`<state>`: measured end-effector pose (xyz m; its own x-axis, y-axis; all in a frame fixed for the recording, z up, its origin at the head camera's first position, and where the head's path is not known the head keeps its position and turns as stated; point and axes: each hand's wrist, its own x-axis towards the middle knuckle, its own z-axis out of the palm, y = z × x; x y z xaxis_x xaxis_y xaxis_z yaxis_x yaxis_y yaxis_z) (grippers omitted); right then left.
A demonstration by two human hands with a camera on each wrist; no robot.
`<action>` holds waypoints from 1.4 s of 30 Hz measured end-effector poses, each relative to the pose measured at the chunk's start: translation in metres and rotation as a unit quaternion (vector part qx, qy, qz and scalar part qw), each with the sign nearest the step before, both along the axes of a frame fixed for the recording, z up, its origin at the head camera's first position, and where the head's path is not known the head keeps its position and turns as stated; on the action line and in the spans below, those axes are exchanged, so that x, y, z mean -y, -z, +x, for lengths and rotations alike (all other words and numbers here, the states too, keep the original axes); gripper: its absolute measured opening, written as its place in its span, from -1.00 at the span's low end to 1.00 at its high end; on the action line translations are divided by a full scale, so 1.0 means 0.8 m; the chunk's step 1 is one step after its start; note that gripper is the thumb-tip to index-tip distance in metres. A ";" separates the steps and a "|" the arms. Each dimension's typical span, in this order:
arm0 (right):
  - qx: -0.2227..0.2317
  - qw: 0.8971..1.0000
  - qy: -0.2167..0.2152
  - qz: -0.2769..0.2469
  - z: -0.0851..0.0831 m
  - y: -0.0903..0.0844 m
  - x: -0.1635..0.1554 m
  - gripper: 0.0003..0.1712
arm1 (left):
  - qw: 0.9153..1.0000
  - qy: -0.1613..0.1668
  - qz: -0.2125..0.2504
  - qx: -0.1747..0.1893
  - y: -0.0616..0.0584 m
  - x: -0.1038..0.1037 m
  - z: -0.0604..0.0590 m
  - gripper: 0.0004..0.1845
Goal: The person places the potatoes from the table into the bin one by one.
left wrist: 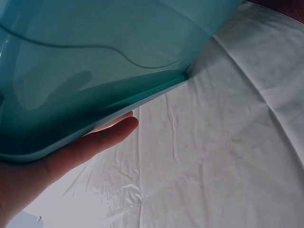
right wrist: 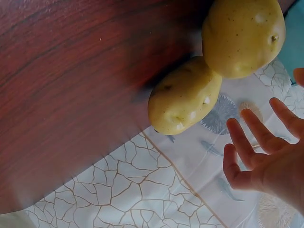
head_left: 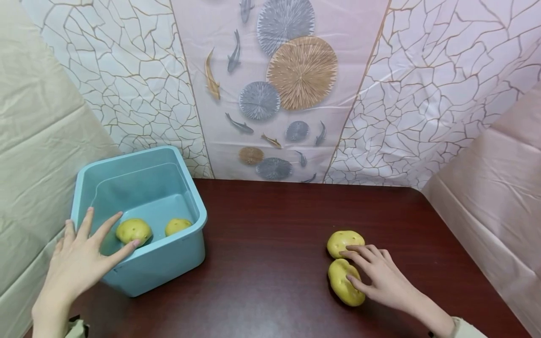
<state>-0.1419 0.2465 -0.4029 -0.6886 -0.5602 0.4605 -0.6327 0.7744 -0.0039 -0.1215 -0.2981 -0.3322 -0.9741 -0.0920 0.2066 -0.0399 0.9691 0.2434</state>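
Note:
A blue plastic bin (head_left: 169, 263) stands at the left of the table with two yellow potatoes inside, one potato (head_left: 132, 229) near its left wall and a smaller-looking potato (head_left: 175, 225) by the right. My left hand (head_left: 76, 263) is at the bin's near left corner, fingers spread and straight. The left wrist view shows its fingers (left wrist: 104, 140) along the rim. On the right, two more potatoes lie close together, a far potato (head_left: 341, 240) and a near potato (head_left: 344, 285). Over them hovers my right hand (head_left: 380, 277), its loosely bent fingers apart from both in the right wrist view.
The dark red-brown wooden table (head_left: 262, 253) runs between the bin and the potatoes. Behind it hangs a patterned cloth (head_left: 262, 141) with fish and round motifs. Plain pale cloth (head_left: 486, 202) borders the right side, and beige cloth (head_left: 34, 141) the left.

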 end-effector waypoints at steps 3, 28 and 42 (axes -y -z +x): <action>0.012 1.000 0.006 0.014 0.005 0.003 0.001 -0.42 | 1.000 0.002 0.002 0.000 0.000 0.000 -0.001 -0.13; 0.004 0.998 0.004 0.058 0.017 0.028 0.008 -0.22 | 0.998 0.045 -0.027 -0.040 0.000 0.007 -0.003 -0.23; 0.025 0.997 -0.004 0.068 0.013 0.039 0.012 -0.04 | 0.998 0.045 -0.030 -0.035 0.001 0.007 -0.001 -0.22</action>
